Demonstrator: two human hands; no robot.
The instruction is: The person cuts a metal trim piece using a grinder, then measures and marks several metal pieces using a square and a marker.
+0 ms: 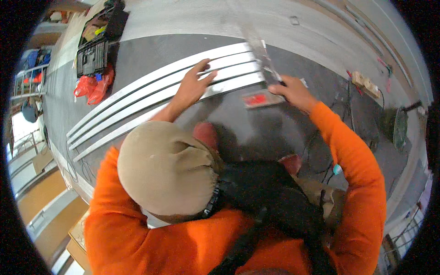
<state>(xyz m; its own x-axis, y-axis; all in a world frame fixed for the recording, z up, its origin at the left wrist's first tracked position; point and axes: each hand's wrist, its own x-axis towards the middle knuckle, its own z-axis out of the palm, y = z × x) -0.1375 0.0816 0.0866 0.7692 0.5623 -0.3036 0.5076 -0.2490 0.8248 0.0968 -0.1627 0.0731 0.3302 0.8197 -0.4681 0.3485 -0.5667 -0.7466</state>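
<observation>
Several long white strips [176, 91] lie side by side on the dark grey floor, running from the near left to the far middle. My left hand [195, 85] is over them with thumb and fingers apart, holding nothing; whether it touches them I cannot tell. At their right ends my right hand [295, 94] is closed on a long flat tool with a grey blade [262, 55]. The blade points away from me across the strip ends and is smeared by motion, so its exact kind is unclear. Beside my right thumb shows a flat grey piece with a red patch [256, 99].
An open black toolbox [94, 57] stands at the far left, with red plastic bags [96, 87] against it. Cables and a light wooden block [365, 85] lie to the right. My reddish shoes [206, 135] are near the strips. A rounded tan cloth shape [165, 169] hides some floor.
</observation>
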